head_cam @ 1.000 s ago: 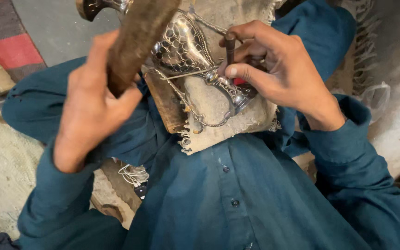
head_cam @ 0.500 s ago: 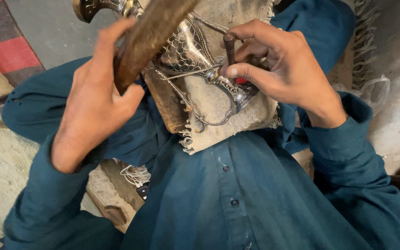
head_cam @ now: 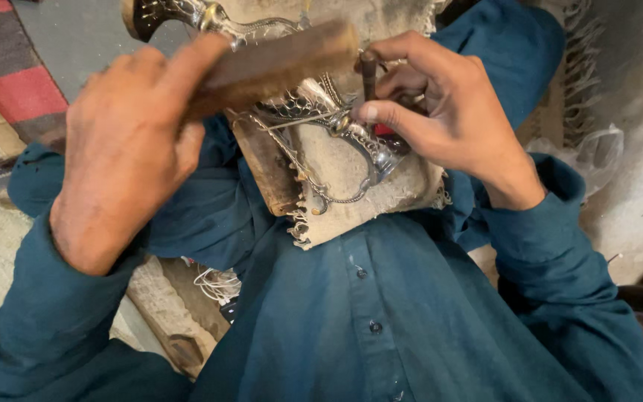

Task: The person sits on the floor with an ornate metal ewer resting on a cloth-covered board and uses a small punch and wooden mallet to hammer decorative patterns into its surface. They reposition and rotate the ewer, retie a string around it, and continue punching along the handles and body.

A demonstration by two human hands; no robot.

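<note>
My left hand (head_cam: 132, 145) grips a flat wooden mallet (head_cam: 277, 63), held level above the work. My right hand (head_cam: 440, 112) pinches a thin dark metal punch (head_cam: 368, 74) upright, its tip on an ornate silver dagger sheath (head_cam: 340, 126) covered in filigree wire. The sheath lies on a frayed beige cloth pad (head_cam: 344, 179) over a wooden block (head_cam: 266, 167) on my lap. The mallet's end sits just left of the punch's top. The sheath's curved dark-tipped end (head_cam: 150, 15) pokes out at the upper left.
I wear a teal buttoned shirt (head_cam: 381, 313). A striped red and grey rug (head_cam: 9, 82) lies at the upper left. A clear plastic bag (head_cam: 597, 156) and fringed cloth (head_cam: 578, 67) lie to the right. White thread (head_cam: 217, 283) hangs by my left elbow.
The mallet has swung from a steep upward tilt down to nearly level by the punch's top. My right hand has kept the punch on the sheath.
</note>
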